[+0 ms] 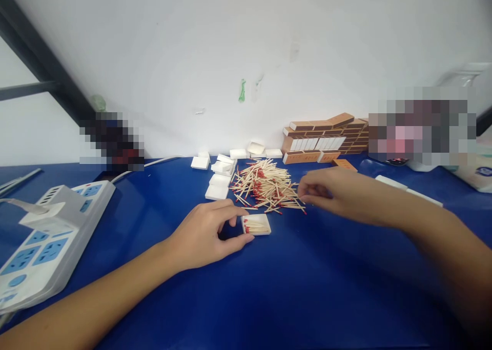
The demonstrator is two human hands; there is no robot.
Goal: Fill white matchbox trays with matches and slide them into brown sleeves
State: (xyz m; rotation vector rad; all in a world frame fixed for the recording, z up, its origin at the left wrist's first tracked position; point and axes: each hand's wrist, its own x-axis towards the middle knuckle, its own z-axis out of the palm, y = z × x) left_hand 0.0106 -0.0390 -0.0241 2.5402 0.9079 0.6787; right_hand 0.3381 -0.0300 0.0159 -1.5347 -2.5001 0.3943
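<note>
"The left arm?"
"Bare, stretched forward and inward; left hand arched, thumb and forefinger parted in a C."
"The right arm?"
"Also bare, reaching inward; right hand with its fingers curled in."

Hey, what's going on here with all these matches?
The person's left hand holds a white matchbox tray with some matches in it on a blue table. The right hand is at the right edge of a loose match pile; whether it grips any is unclear. Matchboxes stand stacked by the wall.
</note>
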